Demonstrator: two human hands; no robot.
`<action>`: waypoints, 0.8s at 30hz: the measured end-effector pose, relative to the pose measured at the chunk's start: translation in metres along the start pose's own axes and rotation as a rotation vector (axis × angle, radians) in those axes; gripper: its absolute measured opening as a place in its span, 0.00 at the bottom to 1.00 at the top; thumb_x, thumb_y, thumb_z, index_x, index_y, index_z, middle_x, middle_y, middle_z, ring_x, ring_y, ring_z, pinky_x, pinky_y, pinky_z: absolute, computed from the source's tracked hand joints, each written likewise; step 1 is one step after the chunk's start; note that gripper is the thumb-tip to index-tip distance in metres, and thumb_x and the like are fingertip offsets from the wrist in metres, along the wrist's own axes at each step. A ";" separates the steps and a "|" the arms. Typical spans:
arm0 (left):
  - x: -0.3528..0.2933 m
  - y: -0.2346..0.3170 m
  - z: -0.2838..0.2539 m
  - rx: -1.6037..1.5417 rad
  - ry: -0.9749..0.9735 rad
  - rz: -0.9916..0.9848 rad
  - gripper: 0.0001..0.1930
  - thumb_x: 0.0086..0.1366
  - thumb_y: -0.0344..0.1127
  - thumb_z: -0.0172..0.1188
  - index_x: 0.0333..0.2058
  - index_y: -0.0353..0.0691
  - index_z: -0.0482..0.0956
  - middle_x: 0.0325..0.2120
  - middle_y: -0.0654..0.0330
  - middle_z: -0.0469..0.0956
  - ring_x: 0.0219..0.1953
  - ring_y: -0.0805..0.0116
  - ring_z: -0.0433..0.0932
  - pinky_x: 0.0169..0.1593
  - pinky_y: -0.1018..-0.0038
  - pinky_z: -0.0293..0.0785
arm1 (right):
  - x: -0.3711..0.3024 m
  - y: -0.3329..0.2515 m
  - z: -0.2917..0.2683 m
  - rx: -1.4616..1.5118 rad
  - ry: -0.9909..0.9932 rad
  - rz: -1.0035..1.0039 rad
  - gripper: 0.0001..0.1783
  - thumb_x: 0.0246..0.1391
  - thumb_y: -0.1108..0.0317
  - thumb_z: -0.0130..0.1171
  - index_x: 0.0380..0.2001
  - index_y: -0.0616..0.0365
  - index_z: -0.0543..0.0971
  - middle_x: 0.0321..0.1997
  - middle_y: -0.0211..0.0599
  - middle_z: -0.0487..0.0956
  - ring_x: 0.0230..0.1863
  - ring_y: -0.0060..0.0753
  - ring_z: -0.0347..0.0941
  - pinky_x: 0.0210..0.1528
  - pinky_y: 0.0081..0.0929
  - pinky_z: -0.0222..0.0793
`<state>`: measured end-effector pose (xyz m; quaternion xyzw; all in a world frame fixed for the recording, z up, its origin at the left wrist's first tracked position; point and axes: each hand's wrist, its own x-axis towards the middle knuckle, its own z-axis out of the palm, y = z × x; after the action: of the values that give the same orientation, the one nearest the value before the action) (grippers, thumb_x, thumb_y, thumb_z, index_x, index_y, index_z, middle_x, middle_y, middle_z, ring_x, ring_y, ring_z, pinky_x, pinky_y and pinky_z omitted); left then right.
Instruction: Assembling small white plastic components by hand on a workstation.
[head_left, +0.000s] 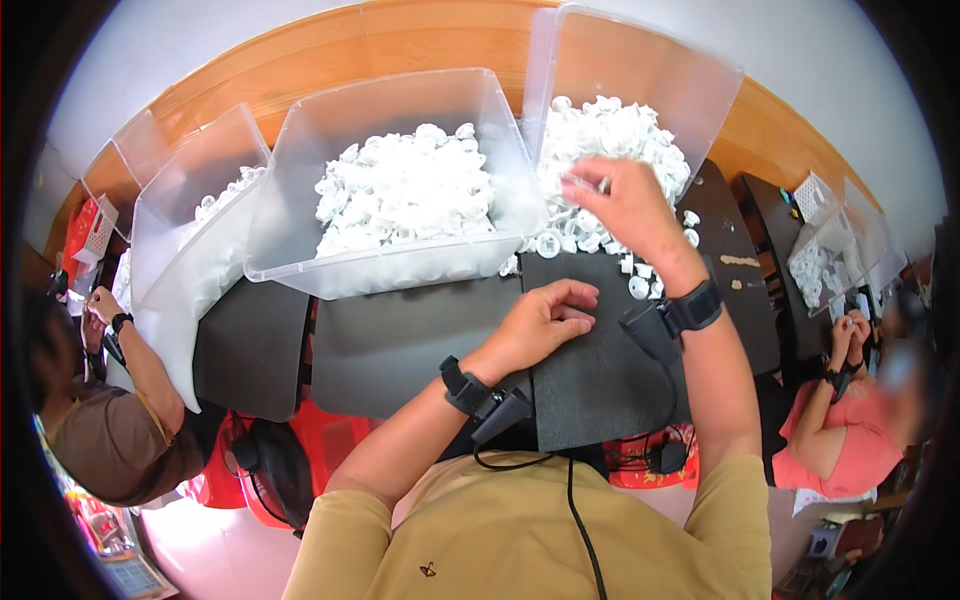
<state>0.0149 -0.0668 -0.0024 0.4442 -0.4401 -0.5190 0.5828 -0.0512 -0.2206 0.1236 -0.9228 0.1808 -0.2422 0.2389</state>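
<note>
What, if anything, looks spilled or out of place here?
Loose white parts lie scattered on the dark table near the right hand, outside the apparently tipped clear bin behind it. That looks odd because the middle bin has its pile within its walls.

I register the small parts (405, 190) as white throughout. The far centre bin (290, 190) is colourless and translucent. The tabletop (600, 380) is black. I log orange-brown for the far wall panel (430, 40) and black for the wrist straps (697, 305). The near shirt (560, 520) is tan; the co-worker's shirt (105, 445) at left, dark brown; the far-right top (850, 440), coral pink. The near-left stool (335, 435) is red.
</note>
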 end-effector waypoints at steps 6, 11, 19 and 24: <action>0.001 -0.001 0.001 0.129 -0.033 -0.025 0.13 0.62 0.23 0.59 0.46 0.33 0.76 0.38 0.61 0.80 0.42 0.77 0.78 0.47 0.80 0.74 | -0.028 0.030 0.049 -0.193 -0.038 0.070 0.11 0.47 0.65 0.63 0.36 0.52 0.84 0.34 0.39 0.80 0.35 0.47 0.77 0.38 0.37 0.71; 0.001 -0.002 0.000 0.149 -0.016 -0.013 0.12 0.63 0.24 0.58 0.45 0.32 0.77 0.37 0.61 0.81 0.41 0.77 0.78 0.46 0.80 0.74 | -0.026 0.039 0.059 -0.180 -0.170 0.018 0.13 0.45 0.66 0.65 0.36 0.54 0.82 0.39 0.36 0.75 0.41 0.45 0.74 0.43 0.37 0.70; 0.001 -0.006 -0.001 0.063 -0.032 0.006 0.16 0.63 0.23 0.58 0.50 0.35 0.74 0.40 0.58 0.79 0.43 0.75 0.79 0.46 0.79 0.74 | -0.034 0.044 0.044 -0.088 -0.013 -0.019 0.10 0.44 0.67 0.66 0.33 0.56 0.82 0.36 0.35 0.77 0.35 0.41 0.76 0.38 0.32 0.71; 0.001 -0.001 -0.003 -0.140 0.111 -0.042 0.28 0.63 0.24 0.57 0.60 0.38 0.59 0.50 0.50 0.70 0.45 0.66 0.78 0.47 0.74 0.77 | -0.060 0.046 0.018 0.343 0.001 0.330 0.07 0.49 0.70 0.65 0.30 0.62 0.79 0.25 0.31 0.79 0.26 0.18 0.72 0.30 0.20 0.68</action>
<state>0.0178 -0.0676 -0.0037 0.4396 -0.3603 -0.5353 0.6249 -0.1008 -0.2249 0.0643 -0.8266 0.2853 -0.2274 0.4285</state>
